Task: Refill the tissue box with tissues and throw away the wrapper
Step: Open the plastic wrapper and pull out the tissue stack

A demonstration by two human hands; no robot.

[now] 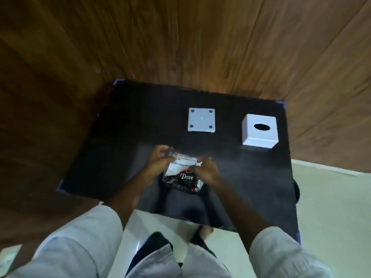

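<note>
A black-and-white tissue pack (183, 177) marked "Dove" is held above the near middle of the black table (112, 149). My left hand (158, 163) pinches its top left edge and my right hand (206, 169) grips its top right part. Both hands sit close together on the wrapper. The white cube tissue box cover (260, 130) with an oval slot stands at the table's far right. Its flat white base plate (201, 120), with a dark dot at each corner, lies to the left of the cover.
Brown wood panelling (180, 37) rises behind and left of the table. Pale floor tiles (331, 197) show at the right and under me. My grey clothing and dark trousers fill the bottom of the view.
</note>
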